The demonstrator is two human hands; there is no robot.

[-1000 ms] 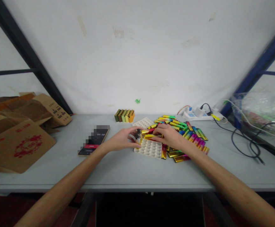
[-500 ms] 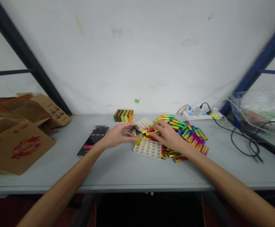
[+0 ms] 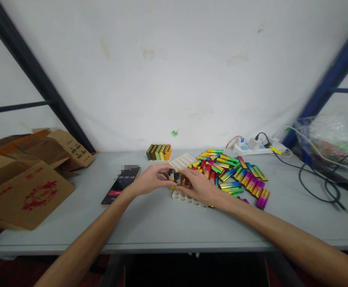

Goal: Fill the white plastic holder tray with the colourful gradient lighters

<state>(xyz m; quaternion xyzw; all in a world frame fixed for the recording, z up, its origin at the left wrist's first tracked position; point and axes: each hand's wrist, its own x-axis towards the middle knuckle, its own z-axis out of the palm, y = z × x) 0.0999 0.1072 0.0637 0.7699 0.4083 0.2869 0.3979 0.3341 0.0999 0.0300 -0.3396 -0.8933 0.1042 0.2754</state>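
Metallic lighters, upright for slotting, are being pinched by left hand and right hand over the centre-frame tray.

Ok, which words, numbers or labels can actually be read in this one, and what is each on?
"00:00:59": white timer digits on the phone screen lying on the table.
Red round stamp and red characters on the flat cardboard box: too blurred to read.
Dark printed marks on the folded box behind it: too small to read.
Colourful lighters and power strip: no text legible.
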